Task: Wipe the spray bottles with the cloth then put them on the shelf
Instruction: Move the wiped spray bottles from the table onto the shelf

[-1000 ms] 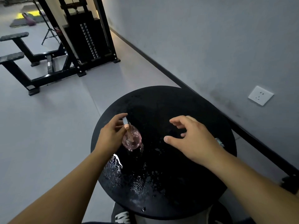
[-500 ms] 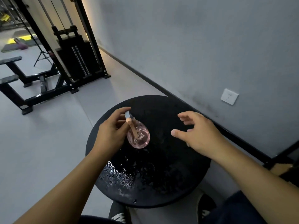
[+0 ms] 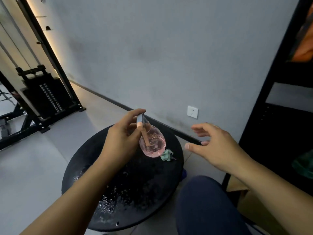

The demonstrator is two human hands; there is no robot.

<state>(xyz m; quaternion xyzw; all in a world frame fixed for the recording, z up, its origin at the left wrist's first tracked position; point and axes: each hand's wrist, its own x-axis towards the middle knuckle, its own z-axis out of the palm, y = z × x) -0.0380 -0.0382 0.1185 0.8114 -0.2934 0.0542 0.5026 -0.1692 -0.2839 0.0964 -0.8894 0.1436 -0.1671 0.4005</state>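
My left hand (image 3: 121,138) grips the spray head of a round, clear pink spray bottle (image 3: 153,143) and holds it lifted above the round black table (image 3: 118,189). A small crumpled green cloth (image 3: 166,155) lies on the table's far right edge, just below the bottle. To the right of the bottle my right hand (image 3: 215,146) hovers with fingers spread, holding nothing. The black shelf unit (image 3: 279,126) stands at the right edge of the view.
Water drops glisten on the table's near left part. A grey wall with a white socket (image 3: 192,111) runs behind. A black weight-stack machine (image 3: 44,95) stands at the left. My knee in dark trousers (image 3: 206,207) is beside the table. Something orange (image 3: 304,48) sits on the shelf.
My left hand has lifted the pink bottle off the table. The view has swung right and up, bringing the shelf and the green cloth into sight. My right hand stays empty.
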